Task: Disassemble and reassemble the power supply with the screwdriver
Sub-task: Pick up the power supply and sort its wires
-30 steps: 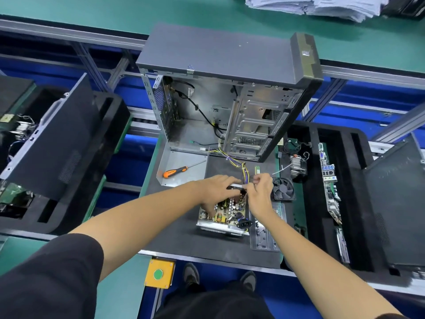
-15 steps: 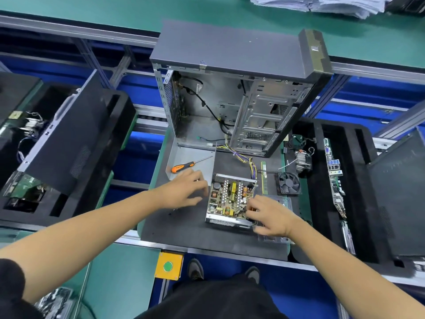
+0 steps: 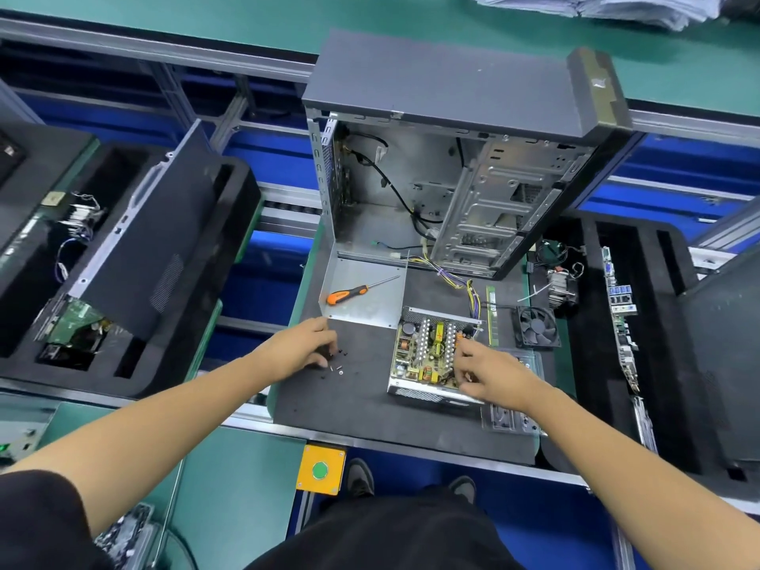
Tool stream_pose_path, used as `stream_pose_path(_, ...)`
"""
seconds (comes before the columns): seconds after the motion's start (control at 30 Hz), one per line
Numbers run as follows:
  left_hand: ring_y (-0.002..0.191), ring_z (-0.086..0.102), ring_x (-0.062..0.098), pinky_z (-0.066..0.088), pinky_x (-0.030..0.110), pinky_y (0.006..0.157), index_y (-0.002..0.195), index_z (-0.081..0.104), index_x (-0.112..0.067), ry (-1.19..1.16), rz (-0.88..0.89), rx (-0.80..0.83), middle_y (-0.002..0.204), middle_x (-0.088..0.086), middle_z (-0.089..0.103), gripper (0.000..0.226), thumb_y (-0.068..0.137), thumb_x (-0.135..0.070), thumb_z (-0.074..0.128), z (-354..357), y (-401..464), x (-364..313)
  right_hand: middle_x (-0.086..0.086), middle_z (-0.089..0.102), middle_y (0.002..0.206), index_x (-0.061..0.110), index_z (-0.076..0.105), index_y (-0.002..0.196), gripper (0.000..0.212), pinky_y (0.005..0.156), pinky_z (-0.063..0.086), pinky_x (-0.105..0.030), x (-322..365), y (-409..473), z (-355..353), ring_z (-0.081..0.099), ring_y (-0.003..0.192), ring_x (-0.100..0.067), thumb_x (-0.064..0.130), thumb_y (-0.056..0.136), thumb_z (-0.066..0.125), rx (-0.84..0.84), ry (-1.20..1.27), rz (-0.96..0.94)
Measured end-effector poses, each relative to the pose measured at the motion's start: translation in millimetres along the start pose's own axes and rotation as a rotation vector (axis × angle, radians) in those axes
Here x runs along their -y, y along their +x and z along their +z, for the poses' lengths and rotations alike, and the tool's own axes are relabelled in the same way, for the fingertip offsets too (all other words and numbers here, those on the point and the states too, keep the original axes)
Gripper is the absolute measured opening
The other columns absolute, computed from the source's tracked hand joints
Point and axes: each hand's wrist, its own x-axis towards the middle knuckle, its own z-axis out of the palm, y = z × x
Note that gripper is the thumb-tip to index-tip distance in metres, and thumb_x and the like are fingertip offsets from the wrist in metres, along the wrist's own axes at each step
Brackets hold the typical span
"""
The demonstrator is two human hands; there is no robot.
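Power supply [image 3: 432,355] lies open on table [image 3: 353,405], right of centre. Left hand [image 3: 304,347] curls over loose screws [image 3: 335,364], perhaps pinching one. Right hand [image 3: 489,372] rests fingers on board, loose. Screwdriver [image 3: 349,293] idle, far left. Risk: screws scatter, roll off near edge.

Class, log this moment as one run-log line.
left hand: at small loose screws | right hand: on open power supply | orange-handled screwdriver: idle on metal cover
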Motion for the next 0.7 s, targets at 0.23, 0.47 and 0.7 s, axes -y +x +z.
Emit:
stream_pose_path(0.23, 0.101, 0.053, 0.01, 0.035, 0.011, 0.073, 0.102, 0.067, -0.026, 0.006, 0.03, 0.034, 0.107, -0.01, 0.047, 0.019, 0.089, -0.014, 0.073, 9, 3, 4, 0.015, 0.044, 0.091, 0.036, 0.041, 0.082, 0.021, 0.059, 0.034, -0.03, -2, 6, 0, 0.048, 0.074, -0.001, 0.031, 0.082, 0.062, 0.093, 0.08, 0.118)
stream_pose_path(0.47, 0.1, 0.053, 0.014, 0.043, 0.029, 0.083, 0.107, 0.068, -0.021, -0.044, -0.002, 0.135, 0.107, -0.004, 0.051, 0.026, 0.084, -0.021, 0.079, 6, -3, 8, -0.001, 0.046, 0.105, 0.03, 0.075, 0.086, 0.019, 0.077, 0.045, -0.019, -8, -3, 3, 0.052, 0.084, -0.009, 0.012, 0.082, 0.069, 0.105, 0.499, 0.198)
stream_pose_path(0.7, 0.102, 0.05, 0.012, 0.046, 0.035, 0.084, 0.101, 0.067, -0.025, 0.028, 0.046, 0.158, 0.105, -0.008, 0.048, 0.013, 0.09, -0.025, 0.073, 13, -2, 7, 0.003, 0.04, 0.093, 0.021, 0.077, 0.081, 0.017, 0.076, 0.036, -0.008, -8, 2, 4, 0.046, 0.085, -0.007, 0.005, 0.083, 0.075, 0.171, 0.386, 0.192)
